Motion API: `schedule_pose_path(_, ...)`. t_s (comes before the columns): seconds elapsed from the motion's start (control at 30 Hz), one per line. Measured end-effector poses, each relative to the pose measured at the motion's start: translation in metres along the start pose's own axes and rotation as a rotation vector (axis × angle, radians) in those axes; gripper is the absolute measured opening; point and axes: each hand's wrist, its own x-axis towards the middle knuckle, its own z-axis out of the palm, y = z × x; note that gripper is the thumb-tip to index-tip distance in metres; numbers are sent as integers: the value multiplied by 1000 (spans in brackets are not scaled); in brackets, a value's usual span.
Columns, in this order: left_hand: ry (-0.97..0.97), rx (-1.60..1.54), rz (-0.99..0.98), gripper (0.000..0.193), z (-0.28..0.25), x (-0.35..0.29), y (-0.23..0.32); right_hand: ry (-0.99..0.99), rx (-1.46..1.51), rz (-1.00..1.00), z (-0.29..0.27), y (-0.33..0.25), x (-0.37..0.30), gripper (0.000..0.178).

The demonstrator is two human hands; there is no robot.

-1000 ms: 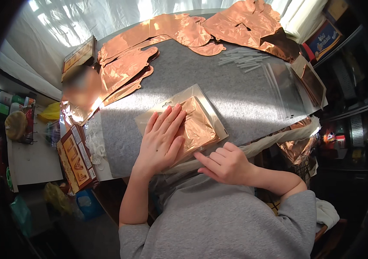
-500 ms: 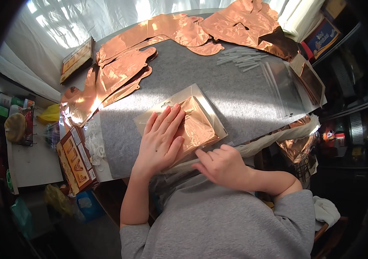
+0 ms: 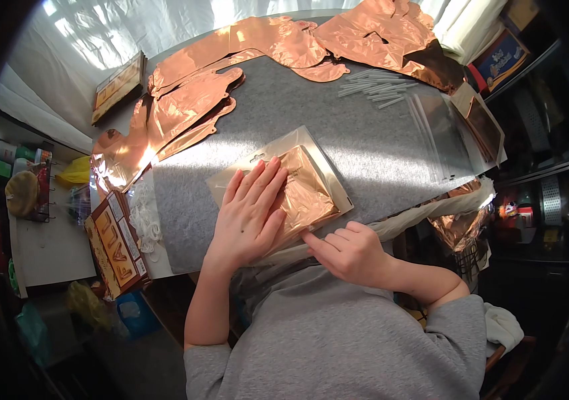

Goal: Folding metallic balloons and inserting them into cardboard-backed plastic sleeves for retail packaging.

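A flat clear plastic bag (image 3: 336, 181) with a pale card backing and a hang hole lies tilted on the grey felt mat. Folded copper-coloured foil (image 3: 306, 190) fills its middle. My left hand (image 3: 248, 213) lies flat over the bag's left part, fingers stretched out and touching the foil through it. At the near edge of the bag is my right hand (image 3: 354, 253), its fingers curled and its forefinger tip against the edge. Its thumb seems pressed under the forefinger, mostly hidden.
Copper foil balloons (image 3: 194, 110) spread along the far and left sides of the mat (image 3: 284, 100). Thin clear straws (image 3: 374, 87) and flat clear bags (image 3: 434, 143) lie at the right. Printed packs (image 3: 114, 250) and white string (image 3: 144, 213) are at the left.
My right thumb has closed in toward the forefinger, and the right hand has shifted slightly. The left hand stays flat on the bag.
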Motion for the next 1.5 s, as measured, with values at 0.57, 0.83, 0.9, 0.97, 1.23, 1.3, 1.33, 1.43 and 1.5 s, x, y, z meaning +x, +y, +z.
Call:
schedule_pose_path(0.57, 2, 26, 13, 66, 0, 0, 0, -135, -17, 140, -6, -11, 5, 43)
schedule_pose_path(0.83, 7, 50, 18, 77, 1, 2, 2, -215, -29, 104, -12, -10, -1, 54)
schedule_pose_path(0.9, 8, 54, 14, 77, 2, 0, 2, -178, -37, 38, -14, -9, -2, 53)
schedule_pose_path(0.97, 10, 56, 14, 78, 2, 0, 1, -175, -25, 34, -14, -9, -3, 53)
schedule_pose_path(1.23, 6, 72, 31, 79, 2, 0, 2, -211, -27, 97, -8, -16, 1, 52)
schedule_pose_path(1.3, 3, 70, 30, 79, 1, 1, 2, -214, -33, 115, -6, -17, -1, 56)
schedule_pose_path(1.33, 1, 68, 29, 79, 0, 1, 3, -215, -33, 116, -7, -18, 1, 56)
schedule_pose_path(1.43, -7, 65, 38, 79, 1, 1, 0, -287, -12, 177, -7, -22, 6, 61)
schedule_pose_path(1.5, -3, 74, 41, 79, 1, 1, -1, -329, -26, 202, -5, -25, 11, 62)
